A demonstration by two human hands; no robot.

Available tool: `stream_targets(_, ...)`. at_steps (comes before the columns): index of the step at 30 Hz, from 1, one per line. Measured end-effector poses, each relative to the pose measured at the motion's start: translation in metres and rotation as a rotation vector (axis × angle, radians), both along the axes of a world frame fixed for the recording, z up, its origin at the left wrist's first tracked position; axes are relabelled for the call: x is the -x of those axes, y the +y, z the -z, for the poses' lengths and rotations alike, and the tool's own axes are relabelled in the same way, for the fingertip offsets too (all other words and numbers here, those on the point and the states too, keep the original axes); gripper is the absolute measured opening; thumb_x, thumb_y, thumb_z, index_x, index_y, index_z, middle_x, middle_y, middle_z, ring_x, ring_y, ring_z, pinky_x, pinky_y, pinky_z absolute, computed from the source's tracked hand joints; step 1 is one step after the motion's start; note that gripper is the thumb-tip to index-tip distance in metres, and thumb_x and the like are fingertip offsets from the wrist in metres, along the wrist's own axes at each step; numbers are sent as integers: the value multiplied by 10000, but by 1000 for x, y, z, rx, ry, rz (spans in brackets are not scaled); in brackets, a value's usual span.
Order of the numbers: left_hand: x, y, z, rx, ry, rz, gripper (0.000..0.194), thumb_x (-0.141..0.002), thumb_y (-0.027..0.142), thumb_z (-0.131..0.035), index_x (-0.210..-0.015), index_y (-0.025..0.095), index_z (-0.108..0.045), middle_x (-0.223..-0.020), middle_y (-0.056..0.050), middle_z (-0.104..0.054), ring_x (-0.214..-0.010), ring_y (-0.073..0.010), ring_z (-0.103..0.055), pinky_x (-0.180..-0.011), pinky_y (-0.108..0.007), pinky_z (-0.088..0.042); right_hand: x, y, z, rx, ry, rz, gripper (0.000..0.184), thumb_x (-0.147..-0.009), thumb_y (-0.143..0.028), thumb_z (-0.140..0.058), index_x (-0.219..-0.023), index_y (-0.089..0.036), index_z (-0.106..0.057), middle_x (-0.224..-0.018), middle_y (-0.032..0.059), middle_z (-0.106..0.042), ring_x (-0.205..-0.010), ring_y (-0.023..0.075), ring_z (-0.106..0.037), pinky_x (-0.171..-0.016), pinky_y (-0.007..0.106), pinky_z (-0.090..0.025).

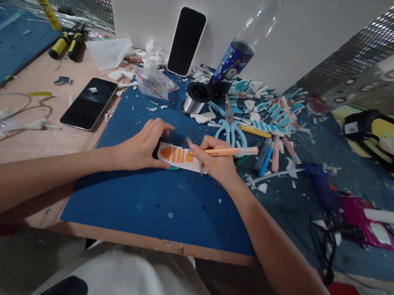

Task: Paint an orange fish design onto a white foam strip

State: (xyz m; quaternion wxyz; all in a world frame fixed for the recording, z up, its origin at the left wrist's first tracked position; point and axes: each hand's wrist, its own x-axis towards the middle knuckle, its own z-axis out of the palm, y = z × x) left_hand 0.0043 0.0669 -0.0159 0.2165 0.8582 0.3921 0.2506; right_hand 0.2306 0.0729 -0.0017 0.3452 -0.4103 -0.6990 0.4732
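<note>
A small white piece (181, 164) with an orange rounded shape and orange bars on it lies over the blue mat in the middle. Around its left end curls my left hand (146, 144), thumb at the lower edge and fingers at the upper, gripping it. Under the piece a dark object with a teal edge (174, 168) partly shows; I cannot make out its kind. My right hand (215, 159) is closed on a pale orange marker (234, 151), its tip end down by the orange bars. The exact contact of the tip is hidden by my fingers.
Behind my hands stand a spool of wire (196, 98), a Pepsi bottle (234, 63) and a propped phone (186, 41). Light blue scissors (230, 125) and several markers (265, 156) lie right, among scraps. Another phone (89, 103) lies left; a blue glue gun (319, 185) sits right.
</note>
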Motion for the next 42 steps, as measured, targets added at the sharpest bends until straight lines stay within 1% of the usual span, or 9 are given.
stream_targets(5,0,0,-1,-1,12,4,691,-709,468,-695,-1215,194,-312,-1055,-93,-418,-971,-255,-453,-846,-447,-468,1,0,-1,-20,-30,17,402,-830,-349,-596,-538,-194,-369,-380,-88,-374,-354,57,-416,-461,224,-377)
stream_targets(11,1,-1,-1,6,12,-3,686,-707,468,-696,-1209,190,-320,-1046,-89,-420,-979,-261,-455,-849,-454,-469,1,1,-4,-37,-59,23,422,-840,-311,-582,-517,-202,-334,-397,-86,-327,-364,58,-353,-499,247,-394)
stream_targets(20,0,0,-1,13,6,-10,680,-714,490,-680,-1209,177,-335,-1051,-98,-430,-979,-265,-459,-849,-454,-466,-2,1,-3,-34,-82,52,417,-826,-290,-573,-520,-207,-302,-424,-79,-291,-369,63,-325,-445,230,-352)
stream_targets(25,0,0,0,2,18,-5,690,-709,486,-688,-1209,175,-329,-1055,-96,-427,-979,-261,-457,-845,-448,-470,-2,2,-4,-35,-86,49,409,-818,-258,-561,-520,-209,-285,-427,-81,-265,-385,65,-318,-474,238,-361)
stream_targets(33,1,1,2,-3,14,-9,710,-699,497,-691,-1214,172,-326,-1056,-94,-426,-976,-255,-458,-853,-443,-464,-3,3,-2,-101,-119,84,410,-782,-194,-550,-512,-211,-241,-453,-77,-229,-413,70,-285,-461,236,-321)
stream_targets(38,0,0,0,6,25,-10,696,-716,505,-671,-1212,160,-325,-1061,-101,-423,-986,-257,-455,-854,-435,-464,-2,4,1,-119,-77,88,413,-777,-185,-555,-498,-208,-251,-435,-80,-238,-390,64,-286,-449,236,-342)
stream_targets(40,0,0,-1,18,35,-12,695,-719,510,-664,-1212,158,-324,-1060,-101,-422,-990,-260,-454,-854,-436,-464,-2,5,2,-113,-23,138,422,-784,-202,-563,-488,-207,-261,-403,-82,-263,-358,58,-292,-428,234,-346)
stream_targets(42,0,0,-1,30,39,-14,697,-721,527,-655,-1212,160,-322,-1059,-100,-422,-987,-261,-457,-847,-436,-467,-3,5,3,-86,65,258,419,-802,-249,-568,-500,-212,-279,-366,-85,-305,-309,59,-305,-373,227,-321)
